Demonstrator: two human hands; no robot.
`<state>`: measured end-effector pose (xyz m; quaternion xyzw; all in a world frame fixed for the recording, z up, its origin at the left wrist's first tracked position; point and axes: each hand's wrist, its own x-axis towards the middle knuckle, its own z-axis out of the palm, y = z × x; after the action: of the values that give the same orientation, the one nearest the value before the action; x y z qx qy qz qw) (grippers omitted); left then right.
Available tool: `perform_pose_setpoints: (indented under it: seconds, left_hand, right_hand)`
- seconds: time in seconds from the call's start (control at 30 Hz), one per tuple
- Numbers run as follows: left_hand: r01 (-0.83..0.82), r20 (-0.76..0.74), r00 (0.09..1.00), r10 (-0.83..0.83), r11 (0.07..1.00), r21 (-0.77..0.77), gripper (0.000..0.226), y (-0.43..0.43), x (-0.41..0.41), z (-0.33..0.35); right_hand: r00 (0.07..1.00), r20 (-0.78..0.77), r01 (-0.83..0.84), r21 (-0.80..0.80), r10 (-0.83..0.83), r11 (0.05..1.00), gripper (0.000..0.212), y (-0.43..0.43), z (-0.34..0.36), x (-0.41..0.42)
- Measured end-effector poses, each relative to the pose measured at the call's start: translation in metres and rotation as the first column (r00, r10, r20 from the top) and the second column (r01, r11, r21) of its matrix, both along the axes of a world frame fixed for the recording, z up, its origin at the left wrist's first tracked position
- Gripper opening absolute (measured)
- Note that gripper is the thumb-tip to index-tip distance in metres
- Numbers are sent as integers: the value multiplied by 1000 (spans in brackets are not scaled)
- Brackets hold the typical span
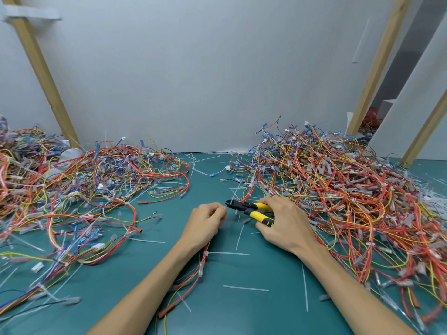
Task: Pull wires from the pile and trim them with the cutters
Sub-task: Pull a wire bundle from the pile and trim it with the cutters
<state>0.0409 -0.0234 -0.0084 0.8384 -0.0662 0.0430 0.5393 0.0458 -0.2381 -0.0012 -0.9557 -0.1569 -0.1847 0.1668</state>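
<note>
Teal matting covers the one table [242, 269], which fills the lower half of the frame and runs back to a plain grey wall [205, 81]. Three wooden posts lean into view: one at upper left [41, 73], one at upper right [377, 66], and a third at the right edge [425, 131], cut off at the top.

Two tangled heaps of red, orange, yellow, blue and white wires lie on the mat. The left pile [72, 189] runs off the left edge and the right pile [338, 189] runs off the right edge. The strands in each are too many and too knotted to count.

Two bare forearms come up from the bottom edge, between the piles. The left hand [205, 223] has its fingers curled in, pinching the tip of a thin red wire bundle [200, 269] that trails back under the wrist towards the lower centre. The right hand [285, 226] is wrapped round the yellow handles of the single pair of cutters [251, 209]. The handles are spread a little and the palm hides their ends. The black head points left, just beside the pinched wire tip. Whether the blades touch the wire is too small to make out.

Several white cable-tie offcuts [245, 288] lie scattered on the mat around the hands.
</note>
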Motion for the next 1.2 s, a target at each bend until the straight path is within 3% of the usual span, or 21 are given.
perform_pose_setpoints:
  seconds: [0.23, 0.53, 1.2]
  left_hand:
    - [3, -30, 1000, -5, 998, -63, 35, 0, 1, -2]
    - [-3, -37, 999, 1, 998, -65, 35, 1, 2, -3]
    - [4, -39, 999, -7, 997, -74, 35, 1, 3, -4]
  right_hand:
    - [1000, 5, -22, -18, 22, 1000, 40, 0, 0, 1]
    - [999, -21, -29, -62, 27, 998, 25, 1, 4, 0]
    - [1000, 9, 30, -119, -29, 992, 29, 5, 4, -2]
